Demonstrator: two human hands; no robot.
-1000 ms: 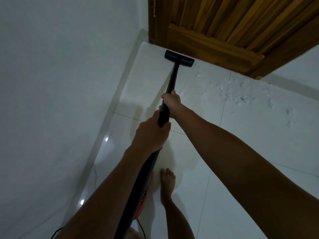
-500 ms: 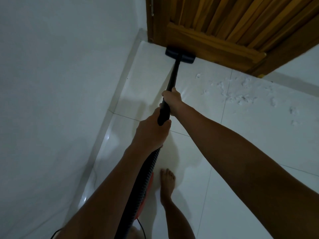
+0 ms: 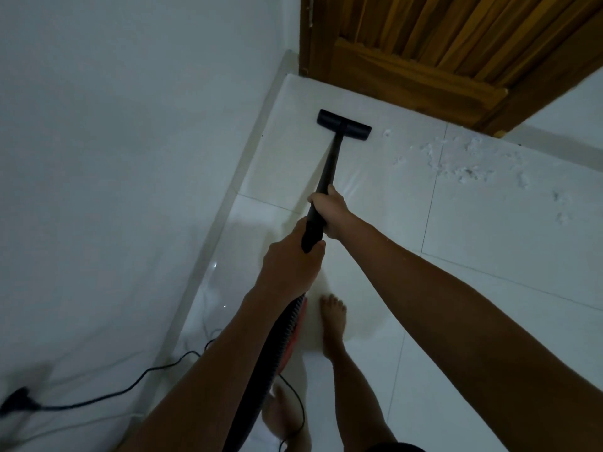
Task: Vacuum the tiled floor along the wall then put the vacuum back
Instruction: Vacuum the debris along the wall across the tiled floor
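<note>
Gripping the wand (image 3: 328,177) with both fists, right hand (image 3: 329,212) ahead for steering, left hand (image 3: 290,265) behind, pushing. Keeping the nozzle (image 3: 344,124) flat on the tiles (image 3: 489,230), crumbs (image 3: 463,164) at 3 o'clock. Vacuum (image 3: 295,334) probably trailing at 6.

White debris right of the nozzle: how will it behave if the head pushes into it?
The white debris looks like light, fluffy scraps, so it would probably scatter or drift rather than slide together. Lying loose on glossy floor tiles, it should lift easily under the nozzle.
</note>
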